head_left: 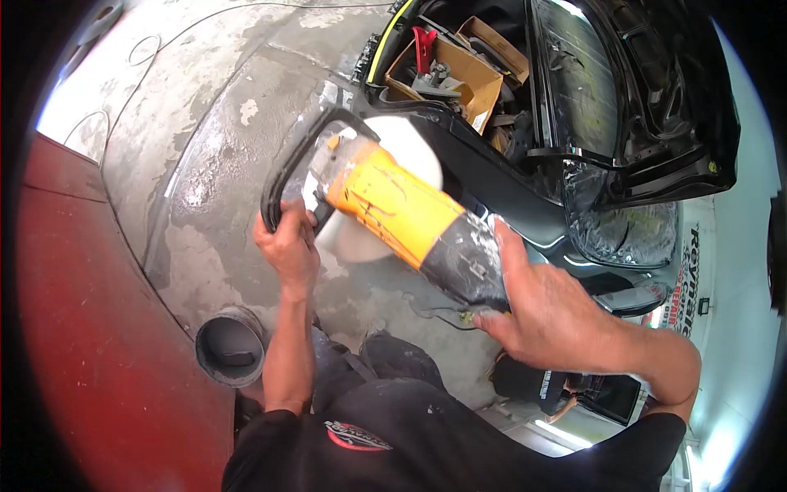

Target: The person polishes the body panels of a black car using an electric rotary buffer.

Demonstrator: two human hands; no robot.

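A yellow and black power polisher [400, 203] is held across the middle of the view, its body scuffed and marked with black lettering. My left hand [291, 242] is closed around the black loop handle [274, 176] at its front end. Toward the back, my right hand [553, 307] wraps around the dark rear grip. Under the tool's head shows a round white pad [414, 152], partly hidden by the body. The pad lies beside the glossy black car bodywork [484, 168]; whether they touch I cannot tell.
A cardboard box [479, 82] of tools and parts sits in the car's open trunk, under the raised lid [676, 98]. A red panel [123, 320] fills the left, with a dark bucket [215, 369] near it. Another person in a black cap [520, 379] is low at right. A cable crosses the floor.
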